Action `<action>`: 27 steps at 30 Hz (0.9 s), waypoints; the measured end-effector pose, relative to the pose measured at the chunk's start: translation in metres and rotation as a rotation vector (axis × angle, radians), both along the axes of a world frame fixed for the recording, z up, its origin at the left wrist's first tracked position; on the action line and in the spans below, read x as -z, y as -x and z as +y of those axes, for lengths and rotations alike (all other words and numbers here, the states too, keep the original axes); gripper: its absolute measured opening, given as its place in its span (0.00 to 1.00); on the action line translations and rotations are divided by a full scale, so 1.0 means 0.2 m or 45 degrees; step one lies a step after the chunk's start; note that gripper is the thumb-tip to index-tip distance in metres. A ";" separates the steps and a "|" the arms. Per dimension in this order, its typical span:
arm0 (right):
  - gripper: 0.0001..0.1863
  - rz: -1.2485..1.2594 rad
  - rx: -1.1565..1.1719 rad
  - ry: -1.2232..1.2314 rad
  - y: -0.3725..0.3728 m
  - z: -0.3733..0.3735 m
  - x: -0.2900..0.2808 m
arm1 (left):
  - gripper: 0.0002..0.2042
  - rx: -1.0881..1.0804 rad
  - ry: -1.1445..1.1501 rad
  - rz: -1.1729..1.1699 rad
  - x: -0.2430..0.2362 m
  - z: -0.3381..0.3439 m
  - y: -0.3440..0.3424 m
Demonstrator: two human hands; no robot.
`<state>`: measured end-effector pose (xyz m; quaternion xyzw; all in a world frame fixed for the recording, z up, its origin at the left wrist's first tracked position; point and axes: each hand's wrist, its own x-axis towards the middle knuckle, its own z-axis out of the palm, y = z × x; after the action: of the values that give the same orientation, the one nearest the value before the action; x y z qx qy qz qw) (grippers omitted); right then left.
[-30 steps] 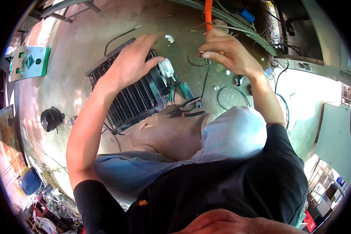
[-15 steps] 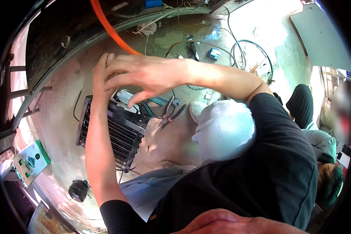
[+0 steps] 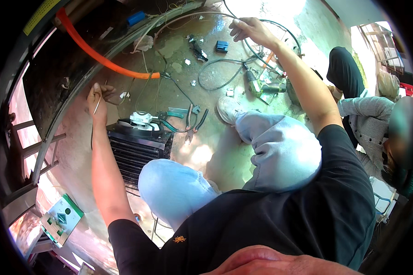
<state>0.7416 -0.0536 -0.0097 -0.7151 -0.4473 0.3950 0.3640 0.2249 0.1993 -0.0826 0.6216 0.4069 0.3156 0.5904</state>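
At the left, my left hand (image 3: pixel 97 98) is closed on a thin metal tube, whose pale end sticks out below the fingers. A brownish length of thin tube (image 3: pixel 183 19) arcs over the floor from the left side toward my raised right hand (image 3: pixel 252 31). The right hand's fingers are curled where the arc meets them. Close to my left hand is the cut end of an orange hose (image 3: pixel 124 69). Below it stands a black finned radiator-like unit (image 3: pixel 135 156), with a white plastic part (image 3: pixel 143 119) on top.
Pliers (image 3: pixel 195 126) lie beside the unit. Further right are a green cordless drill (image 3: pixel 261 85), a blue block (image 3: pixel 221 46) and looped dark cable (image 3: pixel 220 87). Another person in a striped shirt (image 3: pixel 371 110) crouches at right. A green-white carton (image 3: pixel 66 217) stands at lower left.
My hands have moved from close together to wide apart, the right swinging far to the right. My view has shifted, bringing the drill into sight.
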 end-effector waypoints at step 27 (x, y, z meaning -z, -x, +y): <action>0.19 0.807 0.396 0.049 -0.07 -0.02 0.30 | 0.14 -0.097 -0.141 0.129 -0.48 0.19 -0.15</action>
<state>0.7556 -0.0567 -0.0687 -0.6232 -0.1904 0.5456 0.5270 0.2557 0.2369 0.0124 0.6527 0.4415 0.3279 0.5212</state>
